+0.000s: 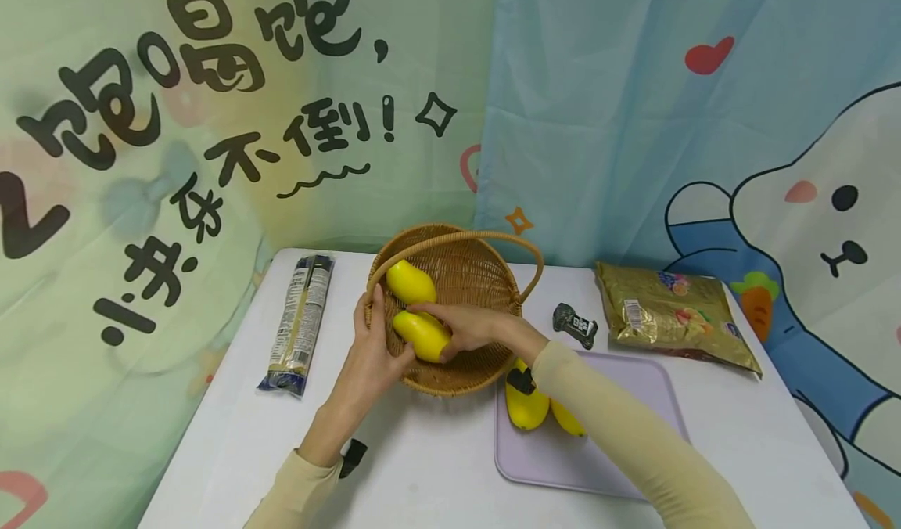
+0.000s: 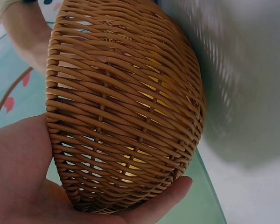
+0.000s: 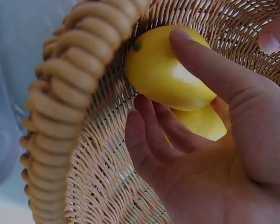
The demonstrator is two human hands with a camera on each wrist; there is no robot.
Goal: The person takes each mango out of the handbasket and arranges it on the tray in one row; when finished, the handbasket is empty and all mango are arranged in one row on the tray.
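A round wicker basket (image 1: 479, 275) with a tall handle stands tilted on the table. My left hand (image 1: 376, 361) grips its left side, and the left wrist view shows the palm and fingers around the woven wall (image 2: 126, 102). Inside the basket, my right hand (image 1: 475, 327) holds a yellow mango (image 1: 417, 333) between thumb and fingers. The right wrist view shows this mango (image 3: 165, 70) with a small green stem spot. Another mango (image 1: 411, 283) lies farther back in the basket, partly under the handle.
On a lilac tray (image 1: 542, 462) at the right lie two mangoes (image 1: 526, 412), partly hidden by my right forearm. Behind it are a small black bone-shaped packet (image 1: 575, 325) and a gold bag (image 1: 679, 318). A long clear-and-blue packet (image 1: 299, 322) lies left of the basket.
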